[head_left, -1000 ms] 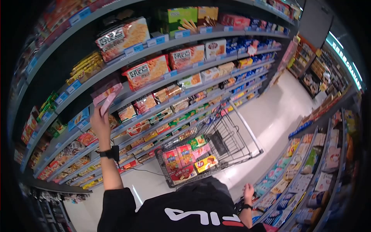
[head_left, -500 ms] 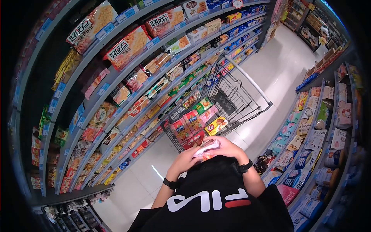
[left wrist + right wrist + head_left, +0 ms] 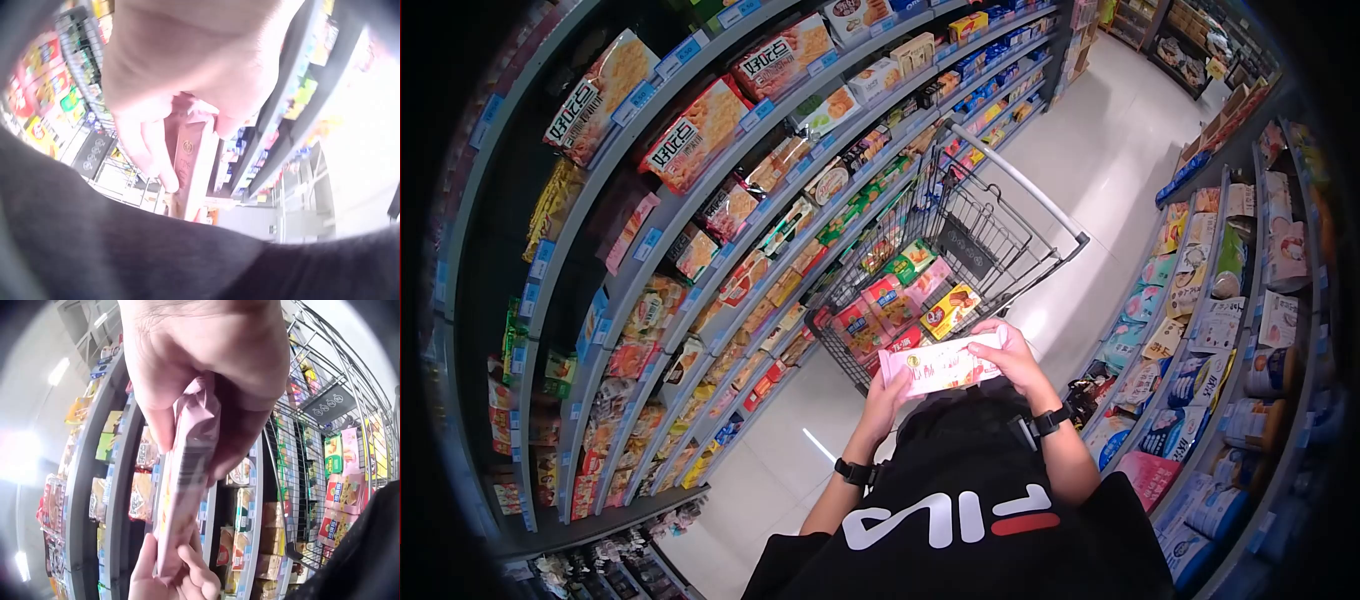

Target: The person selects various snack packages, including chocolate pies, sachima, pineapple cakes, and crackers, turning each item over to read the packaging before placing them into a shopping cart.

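Observation:
A pink packet of snacks [image 3: 940, 367] lies between both hands in front of the chest, its printed face turned up in the head view. At its left end the left hand [image 3: 884, 405] grips it, thumb on the near face. My right hand [image 3: 1012, 362] holds the other end. In the left wrist view the packet [image 3: 190, 156] appears edge-on, with fingers on both sides. The right wrist view shows a barcode on the packet's side [image 3: 187, 469], and the left hand [image 3: 175, 575] at its far end.
A wire shopping cart [image 3: 1065, 232] stands just ahead, with several snack boxes [image 3: 890, 305] in it. Shelves of packaged biscuits [image 3: 690, 135] rise on the left. More bagged goods [image 3: 1185, 390] line the shelves on the right, with pale floor [image 3: 1120, 130] between.
A second ago the left hand held the pink packet up at the left shelf. It came down to the chest, the right hand joined it, and the packet was turned face up.

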Demonstrator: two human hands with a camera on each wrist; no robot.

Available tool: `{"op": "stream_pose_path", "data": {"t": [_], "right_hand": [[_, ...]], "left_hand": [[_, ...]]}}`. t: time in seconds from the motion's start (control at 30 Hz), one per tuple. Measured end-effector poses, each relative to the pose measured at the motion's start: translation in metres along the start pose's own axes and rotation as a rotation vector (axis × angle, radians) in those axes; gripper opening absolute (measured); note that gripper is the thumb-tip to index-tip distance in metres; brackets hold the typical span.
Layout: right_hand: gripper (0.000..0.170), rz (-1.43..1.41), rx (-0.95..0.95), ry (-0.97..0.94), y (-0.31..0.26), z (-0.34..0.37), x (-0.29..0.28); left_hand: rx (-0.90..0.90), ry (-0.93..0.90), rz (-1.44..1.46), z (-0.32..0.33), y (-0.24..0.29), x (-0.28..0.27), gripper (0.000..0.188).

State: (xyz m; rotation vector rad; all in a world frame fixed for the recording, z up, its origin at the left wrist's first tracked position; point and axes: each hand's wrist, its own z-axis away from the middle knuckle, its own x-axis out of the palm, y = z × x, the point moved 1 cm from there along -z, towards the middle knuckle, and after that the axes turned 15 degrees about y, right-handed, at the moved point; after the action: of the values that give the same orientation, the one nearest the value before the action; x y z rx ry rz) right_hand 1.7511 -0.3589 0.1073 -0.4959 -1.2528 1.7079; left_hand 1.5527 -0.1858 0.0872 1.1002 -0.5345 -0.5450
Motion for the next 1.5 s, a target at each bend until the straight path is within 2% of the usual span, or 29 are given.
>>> {"op": "stream_pose_path", "data": {"t": [0.1,0.17,0.3,0.47,0.57,0.63,0.8,0.87,0.93,1.1,1.23,1.33,1.5], "right_hand": [[0.026,-0.061,0.004,0.029,0.004,-0.007,-0.010],[0.026,-0.021,-0.042,0.025,0.002,-0.011,-0.024],[0.024,-0.083,0.006,-0.017,-0.013,-0.009,-0.068],[0.025,-0.095,-0.057,0.063,-0.032,-0.001,-0.127],[0.023,-0.158,-0.108,0.126,-0.040,0.001,-0.158],[0.023,-0.159,0.084,0.164,-0.052,0.005,-0.177],[0.026,-0.246,0.107,0.067,-0.054,0.009,-0.224],[0.027,-0.204,0.111,0.073,-0.057,0.010,-0.239],[0.027,-0.167,0.119,0.068,-0.053,0.006,-0.252],[0.029,-0.130,0.132,-0.020,-0.063,0.005,-0.262],[0.037,-0.256,0.142,-0.148,-0.075,0.012,-0.249],[0.039,-0.314,0.164,-0.189,-0.069,0.006,-0.244],[0.039,-0.438,0.254,-0.222,-0.060,0.005,-0.238]], "left_hand": [[-0.233,0.028,0.242,-0.003,-0.009,0.012,0.041],[-0.198,0.052,0.177,-0.002,-0.009,0.027,0.041],[-0.183,0.093,0.139,0.008,-0.001,0.071,0.039],[-0.159,0.107,0.110,0.025,0.005,0.139,0.035],[-0.079,0.065,0.040,0.035,0.005,0.173,0.034],[-0.006,0.079,0.022,0.037,0.009,0.196,0.035],[0.000,0.066,0.047,0.051,0.001,0.235,0.039],[0.132,0.066,-0.160,0.060,-0.006,0.248,0.045],[0.127,0.101,-0.150,0.070,-0.008,0.262,0.045],[0.100,0.201,-0.167,0.089,-0.016,0.275,0.043],[0.090,0.279,-0.095,0.102,-0.021,0.269,0.037],[0.045,0.303,0.048,0.109,-0.029,0.267,0.027],[0.032,0.278,0.081,0.121,-0.021,0.267,0.027]]}}
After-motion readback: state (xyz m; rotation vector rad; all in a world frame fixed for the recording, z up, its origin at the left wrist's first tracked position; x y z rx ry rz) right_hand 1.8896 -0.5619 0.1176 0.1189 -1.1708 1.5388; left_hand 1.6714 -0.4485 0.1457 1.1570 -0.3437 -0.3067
